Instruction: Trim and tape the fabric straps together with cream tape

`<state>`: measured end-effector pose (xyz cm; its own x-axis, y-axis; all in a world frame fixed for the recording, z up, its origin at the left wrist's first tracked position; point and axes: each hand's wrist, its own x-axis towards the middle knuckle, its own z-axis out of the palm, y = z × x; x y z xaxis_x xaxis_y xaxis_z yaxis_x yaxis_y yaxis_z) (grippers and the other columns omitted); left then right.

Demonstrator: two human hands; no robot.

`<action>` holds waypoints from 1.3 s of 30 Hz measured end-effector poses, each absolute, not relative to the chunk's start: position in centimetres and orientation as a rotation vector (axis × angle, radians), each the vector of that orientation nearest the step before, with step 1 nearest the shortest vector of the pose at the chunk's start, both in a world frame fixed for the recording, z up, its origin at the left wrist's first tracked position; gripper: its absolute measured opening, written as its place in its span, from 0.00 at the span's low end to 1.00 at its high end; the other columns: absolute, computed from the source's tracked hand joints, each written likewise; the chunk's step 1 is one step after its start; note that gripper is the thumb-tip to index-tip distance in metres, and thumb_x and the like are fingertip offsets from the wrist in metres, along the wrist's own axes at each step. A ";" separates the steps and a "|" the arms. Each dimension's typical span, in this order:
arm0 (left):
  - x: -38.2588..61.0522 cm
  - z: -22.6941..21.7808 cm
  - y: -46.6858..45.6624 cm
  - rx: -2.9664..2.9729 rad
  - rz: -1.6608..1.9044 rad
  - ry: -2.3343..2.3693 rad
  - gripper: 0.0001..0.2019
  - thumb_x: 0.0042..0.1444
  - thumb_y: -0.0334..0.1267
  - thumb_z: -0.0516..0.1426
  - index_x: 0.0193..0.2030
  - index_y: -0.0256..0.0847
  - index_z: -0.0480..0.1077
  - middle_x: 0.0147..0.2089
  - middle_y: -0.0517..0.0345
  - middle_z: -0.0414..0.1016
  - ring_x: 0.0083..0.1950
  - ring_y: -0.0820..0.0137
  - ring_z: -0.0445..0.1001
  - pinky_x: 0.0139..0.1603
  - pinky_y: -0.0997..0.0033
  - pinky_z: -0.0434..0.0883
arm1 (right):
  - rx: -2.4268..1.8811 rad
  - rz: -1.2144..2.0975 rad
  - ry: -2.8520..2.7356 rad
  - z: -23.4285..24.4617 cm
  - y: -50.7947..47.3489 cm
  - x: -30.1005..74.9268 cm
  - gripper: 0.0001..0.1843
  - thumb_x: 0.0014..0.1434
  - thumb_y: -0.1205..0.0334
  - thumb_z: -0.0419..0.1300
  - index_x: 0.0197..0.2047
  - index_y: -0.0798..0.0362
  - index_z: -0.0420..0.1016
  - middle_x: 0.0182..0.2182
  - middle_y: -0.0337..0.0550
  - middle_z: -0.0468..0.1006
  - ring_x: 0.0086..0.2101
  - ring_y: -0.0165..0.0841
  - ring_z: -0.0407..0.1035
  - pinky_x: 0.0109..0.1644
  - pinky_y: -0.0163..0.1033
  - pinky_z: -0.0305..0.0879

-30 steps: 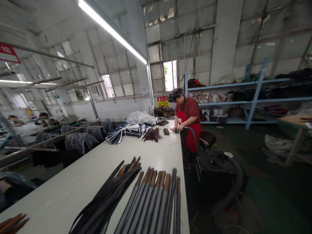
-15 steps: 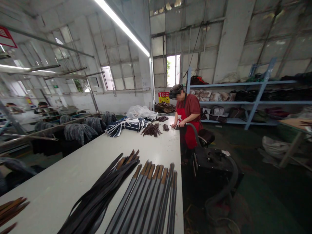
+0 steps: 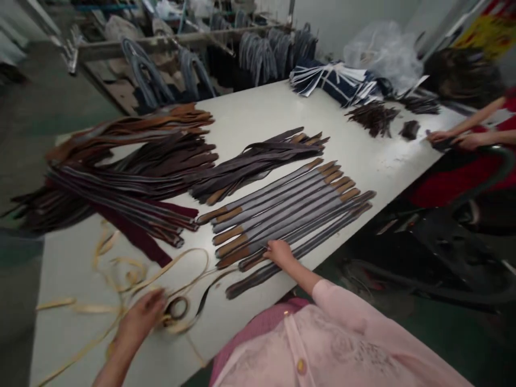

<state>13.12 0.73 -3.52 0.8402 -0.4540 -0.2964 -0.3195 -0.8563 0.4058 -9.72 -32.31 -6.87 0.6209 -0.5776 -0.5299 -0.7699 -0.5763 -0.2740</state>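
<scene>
My left hand [image 3: 142, 319] rests on the white table [image 3: 258, 118], fingers curled around a small roll of tape [image 3: 177, 309] with pale yellow tape strips [image 3: 121, 269] trailing from it. My right hand [image 3: 279, 252] lies knuckles-up on the near end of a row of grey straps with tan tips [image 3: 282, 207] laid side by side; its fingertips are hidden, pressed onto a dark strap [image 3: 258, 274] at the table's edge. My pink sleeve [image 3: 342, 328] fills the bottom of the view.
A pile of dark brown and maroon straps [image 3: 121, 172] lies at the left, another dark bundle [image 3: 258, 161] in the middle. A co-worker's hands [image 3: 451, 140] work at the far right by small dark pieces [image 3: 373, 115]. Folded navy fabric [image 3: 334, 80] and a plastic bag [image 3: 382, 51] lie beyond.
The view swung down from the hall and the far co-worker onto the table in front of me. Both my hands are now in view on the tape and straps.
</scene>
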 end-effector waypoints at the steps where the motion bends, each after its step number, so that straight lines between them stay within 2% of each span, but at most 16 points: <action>1: 12.8 -3.5 0.4 2.664 -0.506 -0.530 0.14 0.47 0.41 0.55 0.41 0.40 0.68 0.37 0.55 0.72 0.37 0.68 0.71 0.40 0.67 0.71 | -2.397 0.536 1.061 -7.2 -32.4 -9.7 0.14 0.50 0.53 0.57 0.37 0.52 0.73 0.35 0.48 0.76 0.39 0.36 0.69 0.38 0.35 0.60; 4: 10.4 -2.9 -4.4 2.512 -0.235 -0.670 0.16 0.51 0.42 0.51 0.46 0.41 0.65 0.40 0.56 0.68 0.39 0.69 0.69 0.44 0.67 0.68 | -2.440 0.517 1.039 -7.3 -32.6 -9.9 0.14 0.51 0.52 0.56 0.36 0.52 0.72 0.35 0.47 0.76 0.38 0.35 0.69 0.37 0.34 0.58; 7: 6.3 -2.9 -10.6 2.269 -0.429 -1.091 0.14 0.52 0.39 0.50 0.47 0.42 0.64 0.42 0.54 0.66 0.43 0.69 0.67 0.46 0.67 0.66 | -2.440 0.523 1.045 -7.1 -32.5 -10.2 0.14 0.51 0.51 0.56 0.36 0.52 0.72 0.35 0.46 0.76 0.39 0.35 0.69 0.37 0.34 0.57; 11: 2.5 -4.7 -15.1 2.264 -0.534 -1.453 0.17 0.46 0.33 0.55 0.46 0.42 0.65 0.44 0.52 0.64 0.48 0.64 0.63 0.47 0.60 0.63 | -2.432 0.540 1.040 -6.9 -32.4 -10.0 0.15 0.51 0.50 0.56 0.36 0.52 0.71 0.35 0.45 0.76 0.39 0.35 0.68 0.36 0.34 0.57; 13: 2.0 -5.5 -15.9 2.302 -0.515 -1.508 0.16 0.45 0.32 0.56 0.44 0.42 0.66 0.43 0.52 0.64 0.47 0.63 0.62 0.46 0.60 0.62 | -2.428 0.551 1.041 -6.8 -32.4 -9.9 0.15 0.51 0.50 0.56 0.36 0.52 0.72 0.35 0.45 0.76 0.39 0.35 0.68 0.36 0.34 0.57; 16: 2.2 -5.8 -16.2 2.332 -0.496 -1.558 0.07 0.47 0.32 0.55 0.35 0.41 0.68 0.41 0.53 0.64 0.46 0.64 0.62 0.44 0.62 0.61 | -2.418 0.580 1.054 -6.5 -32.4 -9.9 0.16 0.51 0.50 0.56 0.37 0.52 0.72 0.35 0.46 0.76 0.39 0.36 0.68 0.36 0.35 0.57; 18: 2.4 -5.6 -16.4 2.344 -0.494 -1.570 0.03 0.49 0.33 0.54 0.31 0.40 0.67 0.39 0.54 0.64 0.44 0.65 0.63 0.44 0.63 0.60 | -2.413 0.587 1.053 -6.4 -32.5 -9.9 0.16 0.51 0.50 0.56 0.37 0.52 0.72 0.36 0.46 0.75 0.39 0.36 0.68 0.37 0.34 0.57; 22: 2.2 -4.9 -16.7 2.355 -0.561 -1.565 0.03 0.51 0.35 0.52 0.32 0.40 0.67 0.38 0.54 0.67 0.43 0.66 0.65 0.44 0.64 0.59 | -2.412 0.569 1.043 -6.5 -32.6 -9.9 0.15 0.52 0.50 0.56 0.37 0.52 0.71 0.36 0.46 0.75 0.40 0.36 0.68 0.38 0.35 0.57; 28: 2.4 -5.2 -16.6 2.431 -0.922 -1.238 0.12 0.50 0.35 0.53 0.43 0.43 0.67 0.33 0.59 0.72 0.35 0.71 0.69 0.35 0.73 0.61 | -2.405 0.553 1.057 -6.8 -32.7 -9.9 0.14 0.51 0.50 0.56 0.36 0.51 0.71 0.34 0.45 0.76 0.39 0.36 0.69 0.36 0.35 0.57; 33: 3.0 -5.9 -16.3 2.495 -0.971 -1.127 0.07 0.50 0.37 0.52 0.30 0.41 0.71 0.32 0.58 0.74 0.36 0.72 0.70 0.36 0.75 0.62 | -2.402 0.545 1.040 -6.6 -32.8 -10.0 0.15 0.51 0.49 0.56 0.37 0.51 0.72 0.35 0.45 0.76 0.40 0.36 0.68 0.39 0.35 0.58; 39: 2.9 -6.8 -16.7 2.675 -0.955 -1.016 0.11 0.50 0.41 0.50 0.29 0.41 0.72 0.30 0.52 0.75 0.35 0.66 0.71 0.33 0.70 0.63 | -2.380 0.567 1.045 -6.3 -33.0 -9.9 0.18 0.50 0.47 0.56 0.37 0.51 0.72 0.36 0.46 0.76 0.40 0.37 0.68 0.39 0.36 0.59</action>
<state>2.93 -16.67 -6.75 0.5743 -0.6344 -0.5175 -0.5558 -0.7662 0.3226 -9.95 -32.96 -6.35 0.6230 -0.5645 -0.5415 -0.7617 -0.5952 -0.2560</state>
